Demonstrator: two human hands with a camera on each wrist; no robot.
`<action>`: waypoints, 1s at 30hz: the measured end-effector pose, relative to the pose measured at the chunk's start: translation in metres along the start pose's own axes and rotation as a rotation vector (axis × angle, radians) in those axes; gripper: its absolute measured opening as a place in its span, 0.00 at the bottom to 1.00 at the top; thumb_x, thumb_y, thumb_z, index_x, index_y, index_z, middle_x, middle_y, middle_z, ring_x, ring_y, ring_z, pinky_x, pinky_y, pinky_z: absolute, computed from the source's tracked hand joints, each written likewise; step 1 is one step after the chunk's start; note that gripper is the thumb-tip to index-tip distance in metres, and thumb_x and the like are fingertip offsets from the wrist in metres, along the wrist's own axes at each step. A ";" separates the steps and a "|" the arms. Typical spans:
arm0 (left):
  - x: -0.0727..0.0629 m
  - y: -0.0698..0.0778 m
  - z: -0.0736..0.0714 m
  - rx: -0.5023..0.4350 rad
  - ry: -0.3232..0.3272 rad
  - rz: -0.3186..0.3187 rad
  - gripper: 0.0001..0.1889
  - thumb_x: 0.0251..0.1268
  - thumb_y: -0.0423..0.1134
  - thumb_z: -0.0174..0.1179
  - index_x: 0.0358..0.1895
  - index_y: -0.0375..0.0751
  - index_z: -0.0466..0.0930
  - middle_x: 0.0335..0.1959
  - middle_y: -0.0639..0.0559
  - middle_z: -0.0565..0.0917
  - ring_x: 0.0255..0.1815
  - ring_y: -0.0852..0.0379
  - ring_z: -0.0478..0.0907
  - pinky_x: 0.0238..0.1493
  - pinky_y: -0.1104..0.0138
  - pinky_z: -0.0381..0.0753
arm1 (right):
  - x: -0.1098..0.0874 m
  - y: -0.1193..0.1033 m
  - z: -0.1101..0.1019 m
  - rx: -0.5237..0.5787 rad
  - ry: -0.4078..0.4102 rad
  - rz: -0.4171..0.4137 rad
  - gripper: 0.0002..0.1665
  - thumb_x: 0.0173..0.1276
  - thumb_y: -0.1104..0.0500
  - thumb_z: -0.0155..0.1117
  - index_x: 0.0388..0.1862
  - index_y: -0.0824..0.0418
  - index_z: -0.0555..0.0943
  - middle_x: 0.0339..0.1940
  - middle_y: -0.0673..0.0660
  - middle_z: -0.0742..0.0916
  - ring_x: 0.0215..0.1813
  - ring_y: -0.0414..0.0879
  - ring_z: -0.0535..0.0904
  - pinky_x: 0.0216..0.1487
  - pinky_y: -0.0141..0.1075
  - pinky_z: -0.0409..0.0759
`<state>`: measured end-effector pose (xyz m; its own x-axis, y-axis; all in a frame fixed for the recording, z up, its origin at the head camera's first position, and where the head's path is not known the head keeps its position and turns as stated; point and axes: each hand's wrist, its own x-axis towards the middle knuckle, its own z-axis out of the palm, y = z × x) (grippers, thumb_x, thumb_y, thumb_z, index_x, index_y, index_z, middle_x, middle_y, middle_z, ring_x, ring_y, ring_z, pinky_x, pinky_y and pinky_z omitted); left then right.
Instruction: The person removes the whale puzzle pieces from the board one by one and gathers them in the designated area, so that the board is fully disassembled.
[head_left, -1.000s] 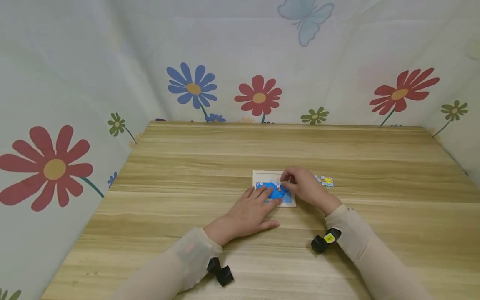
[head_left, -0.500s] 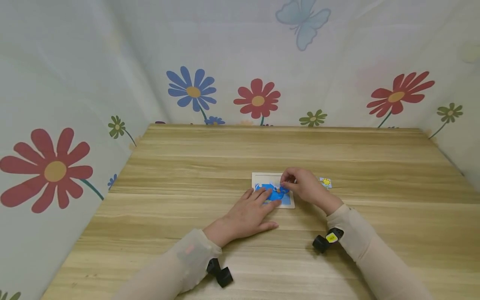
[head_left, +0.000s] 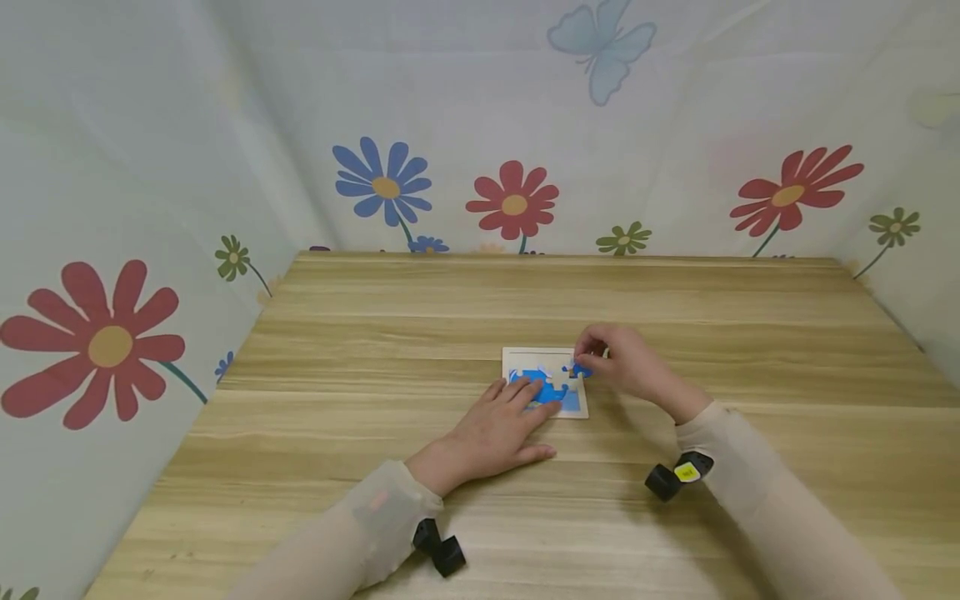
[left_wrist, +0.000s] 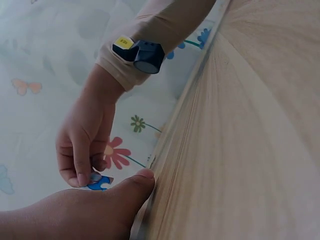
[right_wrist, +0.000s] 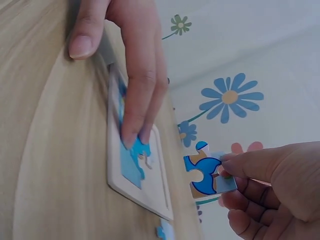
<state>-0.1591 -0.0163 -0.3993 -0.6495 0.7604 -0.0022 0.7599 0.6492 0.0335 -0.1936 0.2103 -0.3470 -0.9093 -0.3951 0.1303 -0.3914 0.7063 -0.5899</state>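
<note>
A small jigsaw tray with a pale rim lies on the table, partly filled with blue pieces. My left hand rests on it, fingers extended over the fitted pieces. Above the tray's right edge, my right hand pinches a jigsaw piece between thumb and fingers. That piece carries blue, tan and pale printing and is held clear of the tray in the right wrist view. Part of the fitted picture is hidden under the left fingers.
Another loose piece lies beside the tray's corner in the right wrist view. The wood-grain table stretches around the tray. A flower-printed cloth hangs behind and at both sides.
My right hand has lifted the jigsaw piece off the tray and moved it to the right, now covering the loose sun piece. The left hand stays in place on the tray.
</note>
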 end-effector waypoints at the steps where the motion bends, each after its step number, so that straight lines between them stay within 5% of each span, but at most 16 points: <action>1: 0.000 0.000 0.000 -0.001 -0.001 0.000 0.32 0.69 0.66 0.44 0.72 0.57 0.62 0.75 0.46 0.62 0.76 0.47 0.57 0.73 0.47 0.59 | -0.001 0.000 -0.003 -0.006 0.003 -0.004 0.04 0.66 0.66 0.62 0.30 0.61 0.80 0.28 0.53 0.84 0.33 0.41 0.76 0.36 0.32 0.73; 13: 0.000 -0.001 0.001 -0.010 -0.012 -0.007 0.33 0.69 0.65 0.44 0.73 0.57 0.61 0.75 0.46 0.62 0.76 0.47 0.57 0.74 0.48 0.58 | -0.015 0.002 -0.033 -0.087 -0.030 0.016 0.03 0.65 0.66 0.63 0.31 0.62 0.79 0.27 0.52 0.82 0.32 0.41 0.73 0.33 0.31 0.71; 30: 0.001 -0.001 0.002 -0.013 -0.005 -0.010 0.32 0.69 0.65 0.44 0.72 0.57 0.62 0.75 0.46 0.62 0.76 0.47 0.56 0.74 0.48 0.57 | -0.035 0.028 -0.052 -0.060 -0.133 0.093 0.03 0.65 0.67 0.63 0.31 0.63 0.79 0.26 0.52 0.81 0.29 0.40 0.71 0.30 0.29 0.70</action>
<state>-0.1605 -0.0165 -0.4012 -0.6566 0.7542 -0.0075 0.7532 0.6561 0.0468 -0.1803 0.2740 -0.3268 -0.9168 -0.3980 -0.0319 -0.3178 0.7758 -0.5451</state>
